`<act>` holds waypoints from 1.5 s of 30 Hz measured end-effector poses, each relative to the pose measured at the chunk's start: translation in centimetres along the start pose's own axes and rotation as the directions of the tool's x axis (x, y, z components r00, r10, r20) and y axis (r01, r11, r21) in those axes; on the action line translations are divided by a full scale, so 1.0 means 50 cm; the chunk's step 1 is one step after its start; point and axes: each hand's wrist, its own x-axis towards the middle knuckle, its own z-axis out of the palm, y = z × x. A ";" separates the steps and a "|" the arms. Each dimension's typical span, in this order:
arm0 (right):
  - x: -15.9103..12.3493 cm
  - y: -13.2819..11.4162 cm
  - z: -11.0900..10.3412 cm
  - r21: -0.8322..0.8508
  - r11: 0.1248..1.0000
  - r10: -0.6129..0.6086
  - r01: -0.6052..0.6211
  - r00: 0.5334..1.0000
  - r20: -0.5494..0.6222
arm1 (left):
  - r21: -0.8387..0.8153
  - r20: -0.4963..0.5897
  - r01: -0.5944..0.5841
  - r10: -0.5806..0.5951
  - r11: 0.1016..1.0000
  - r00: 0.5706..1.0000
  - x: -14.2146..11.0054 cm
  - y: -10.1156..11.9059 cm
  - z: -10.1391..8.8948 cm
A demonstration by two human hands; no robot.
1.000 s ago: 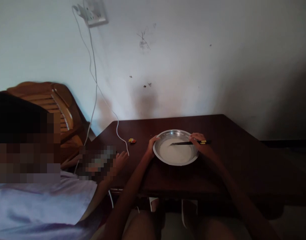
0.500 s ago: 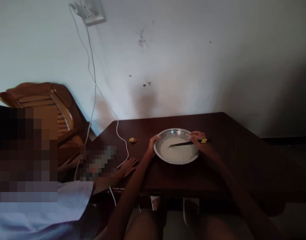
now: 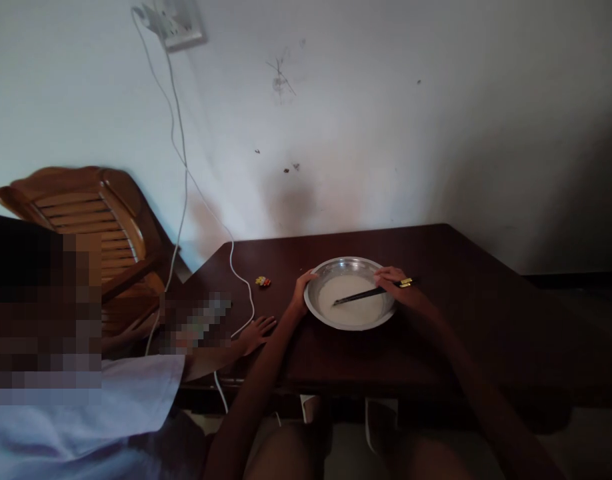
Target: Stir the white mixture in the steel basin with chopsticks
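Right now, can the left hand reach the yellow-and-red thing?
Probably yes: the yellow-and-red thing lies nearby, the white cable is on its far side, and nothing seems to block the left hand, though it must first leave the bowl.

Passage is allowed over the table (image 3: 456,267) at far right; it is blocked centrally by the bowl (image 3: 349,268), leftward by a white cable (image 3: 253,305).

One bowl (image 3: 347,267), one table (image 3: 486,300), one chair (image 3: 129,195)

Domestic room, by appearance: dark table (image 3: 456,260), slatted wooden chair (image 3: 86,207), marked pale wall (image 3: 361,133), socket panel (image 3: 179,27) (white cables (image 3: 186,166) below).
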 end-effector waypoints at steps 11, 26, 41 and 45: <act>0.005 0.018 -0.049 0.127 0.991 0.058 -0.042 0.990 -0.125 | 0.002 0.004 -0.011 0.011 1.000 1.000 -0.005 0.002 0.003; 0.005 0.015 -0.060 0.157 0.985 0.107 -0.073 0.971 -0.216 | -0.002 0.017 -0.028 0.028 1.000 0.999 0.003 -0.006 -0.005; 0.007 0.017 -0.059 0.133 0.986 0.119 -0.096 0.977 -0.177 | 0.043 0.005 -0.018 0.017 0.999 1.000 -0.001 -0.002 -0.001; 0.002 0.005 -0.016 0.031 0.999 -0.007 0.007 1.000 -0.008 | 0.020 0.002 -0.020 0.020 1.000 1.000 -0.001 -0.002 -0.001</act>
